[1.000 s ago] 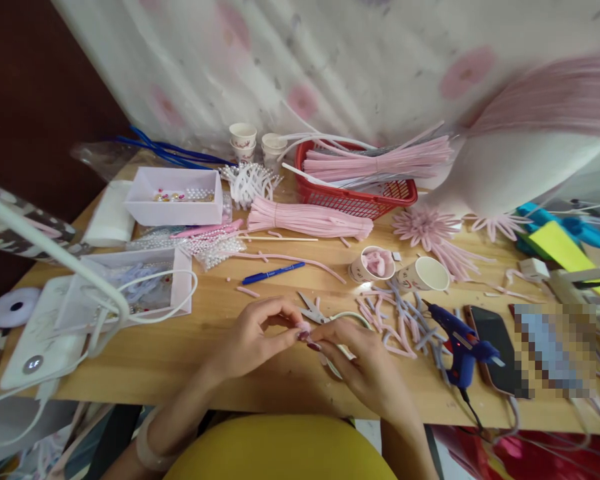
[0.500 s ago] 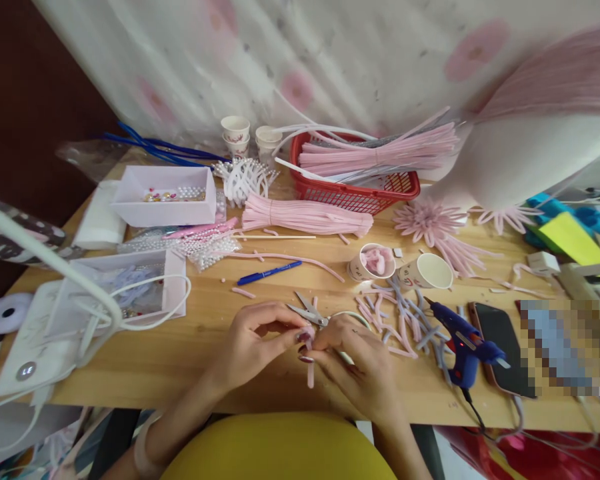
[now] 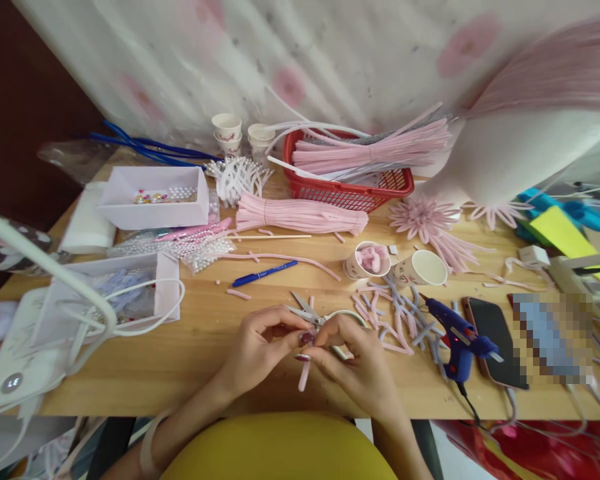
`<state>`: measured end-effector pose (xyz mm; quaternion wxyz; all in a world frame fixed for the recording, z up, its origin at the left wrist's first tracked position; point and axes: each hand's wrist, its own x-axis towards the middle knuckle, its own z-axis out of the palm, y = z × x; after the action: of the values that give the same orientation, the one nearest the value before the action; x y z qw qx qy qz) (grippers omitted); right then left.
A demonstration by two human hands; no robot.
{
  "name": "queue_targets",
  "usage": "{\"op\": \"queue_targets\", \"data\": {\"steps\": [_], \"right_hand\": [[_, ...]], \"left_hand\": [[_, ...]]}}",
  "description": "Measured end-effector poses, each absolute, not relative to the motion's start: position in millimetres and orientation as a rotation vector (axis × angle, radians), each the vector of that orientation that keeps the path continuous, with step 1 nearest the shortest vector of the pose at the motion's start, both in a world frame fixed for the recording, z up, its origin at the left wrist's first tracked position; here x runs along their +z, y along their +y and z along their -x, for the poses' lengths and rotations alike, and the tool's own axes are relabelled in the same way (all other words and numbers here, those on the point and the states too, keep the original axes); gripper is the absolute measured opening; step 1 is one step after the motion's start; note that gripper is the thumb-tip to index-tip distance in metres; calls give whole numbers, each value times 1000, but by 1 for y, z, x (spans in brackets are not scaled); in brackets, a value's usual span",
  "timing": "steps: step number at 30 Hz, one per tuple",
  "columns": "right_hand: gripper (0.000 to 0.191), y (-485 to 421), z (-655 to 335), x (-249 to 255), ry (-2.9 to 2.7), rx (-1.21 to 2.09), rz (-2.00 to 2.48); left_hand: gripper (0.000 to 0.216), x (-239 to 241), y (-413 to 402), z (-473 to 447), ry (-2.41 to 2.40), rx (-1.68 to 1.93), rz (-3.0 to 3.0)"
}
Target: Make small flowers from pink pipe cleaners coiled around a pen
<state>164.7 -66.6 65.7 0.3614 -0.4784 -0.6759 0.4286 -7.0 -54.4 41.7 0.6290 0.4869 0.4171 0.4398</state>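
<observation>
My left hand [image 3: 257, 347] and my right hand [image 3: 357, 363] meet over the front middle of the wooden table [image 3: 190, 347]. Both pinch a short pink pipe cleaner piece [image 3: 304, 375], whose free end hangs down below my fingertips. Small scissors [image 3: 304, 311] lie on the table just behind my fingers, beside a white ring. A heap of cut pink and lilac pipe cleaner pieces [image 3: 395, 317] lies to the right of my right hand.
A blue glue gun [image 3: 457, 337] and a phone [image 3: 493, 330] lie at the right. Two paper cups [image 3: 395, 265], a blue pen [image 3: 264, 273], a pink pipe cleaner bundle [image 3: 300, 217], a red basket [image 3: 350, 187] and white boxes [image 3: 155, 197] stand farther back. A white lamp base [image 3: 15, 360] sits at the left.
The pink piece, first bunched between my fingertips, now hangs longer below them. My hands have stayed close together; the view has shifted slightly.
</observation>
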Motion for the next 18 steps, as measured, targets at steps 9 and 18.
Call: {"op": "queue_targets", "data": {"steps": [9,18], "right_hand": [[26,-67,-159,62,-1811,1188,1333],[39,-64,-150,64,-2156,497,1277]], "left_hand": [[12,46,-55,16,902,987,-1074],[10,44,-50,26,798,884,-949]]}}
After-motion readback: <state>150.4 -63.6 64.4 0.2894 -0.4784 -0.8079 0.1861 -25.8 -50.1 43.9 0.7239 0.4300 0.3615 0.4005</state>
